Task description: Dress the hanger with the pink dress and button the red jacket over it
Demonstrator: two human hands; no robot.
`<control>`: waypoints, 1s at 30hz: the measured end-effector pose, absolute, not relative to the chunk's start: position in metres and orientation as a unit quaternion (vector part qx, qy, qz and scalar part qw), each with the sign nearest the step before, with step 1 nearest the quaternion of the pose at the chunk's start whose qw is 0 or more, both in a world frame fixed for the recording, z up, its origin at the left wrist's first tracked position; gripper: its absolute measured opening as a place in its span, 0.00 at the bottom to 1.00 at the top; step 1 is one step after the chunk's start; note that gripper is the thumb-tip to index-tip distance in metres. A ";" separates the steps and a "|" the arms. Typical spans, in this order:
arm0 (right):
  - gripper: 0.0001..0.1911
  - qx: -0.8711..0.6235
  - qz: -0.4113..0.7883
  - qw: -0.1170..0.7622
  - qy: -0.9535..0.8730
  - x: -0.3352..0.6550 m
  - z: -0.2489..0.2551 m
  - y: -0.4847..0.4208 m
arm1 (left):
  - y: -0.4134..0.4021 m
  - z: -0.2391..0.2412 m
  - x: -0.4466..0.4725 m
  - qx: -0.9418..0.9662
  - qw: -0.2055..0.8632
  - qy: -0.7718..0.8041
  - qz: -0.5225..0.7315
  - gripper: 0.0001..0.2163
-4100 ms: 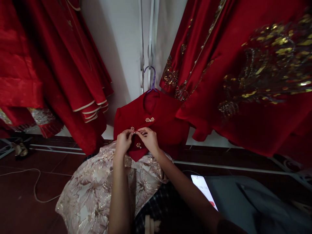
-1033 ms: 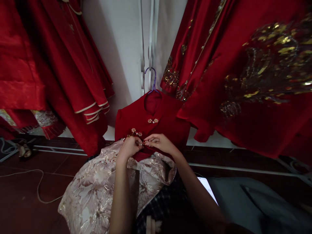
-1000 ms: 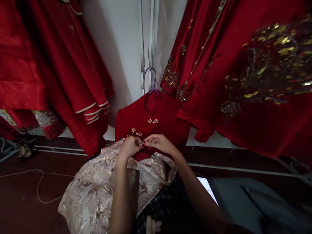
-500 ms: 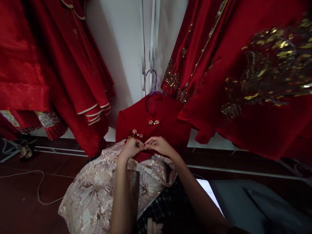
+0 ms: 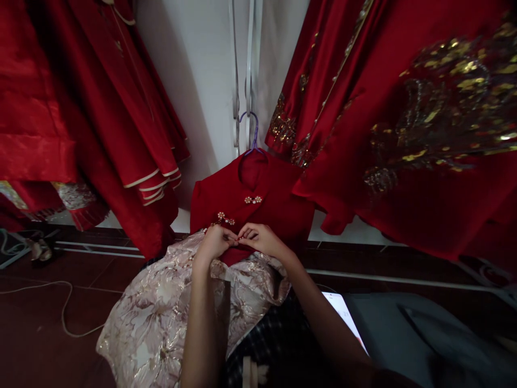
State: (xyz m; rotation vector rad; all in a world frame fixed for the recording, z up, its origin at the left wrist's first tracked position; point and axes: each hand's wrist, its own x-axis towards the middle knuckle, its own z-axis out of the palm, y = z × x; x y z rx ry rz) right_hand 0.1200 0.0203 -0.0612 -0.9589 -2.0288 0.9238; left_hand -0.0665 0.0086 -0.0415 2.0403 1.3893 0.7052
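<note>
Clock read with the meeting fingertips as hub. Biggest first: sequin-worked red garment (image 5: pixel 404 210) hanging at 2 o'clock, plain red garments (image 5: pixel 133 134) at 10, both well apart from the fingers; sleeves best kept clear of the sequins. Pale floral brocade (image 5: pixel 149 323) spreads at 7 to 8, reaching up to the jacket's lower edge; worth keeping its folds out of the pinch. Red jacket (image 5: pixel 278 199), the piece being worked, sits mainly at 12, its lower front right under the fingers; it should handle softly, so tug little. Left hand (image 5: pixel 214 243) comes in from 9, right hand (image 5: pixel 262 240) from 3, each drawn into a pinch on the jacket front, tips touching or nearly so; exact part gripped is hidden. Best judged: left steady, right making the small moves, wrists low so the tips stay visible in this dim light. Purple hanger (image 5: pixel 255 134) at 12; pull gently, or the jacket may shift on it. Upper pearl clasp (image 5: pixel 253 200) at 1, lying nearly level: a good guide for aligning. Lower pearl clasp (image 5: pixel 225 218) at 11, tilted; mind that it doesn't snag.
</note>
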 end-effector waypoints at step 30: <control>0.13 -0.437 0.322 0.417 -0.729 0.171 -0.009 0.006 | 0.006 -0.051 -0.098 0.723 0.332 0.515 0.320 0.09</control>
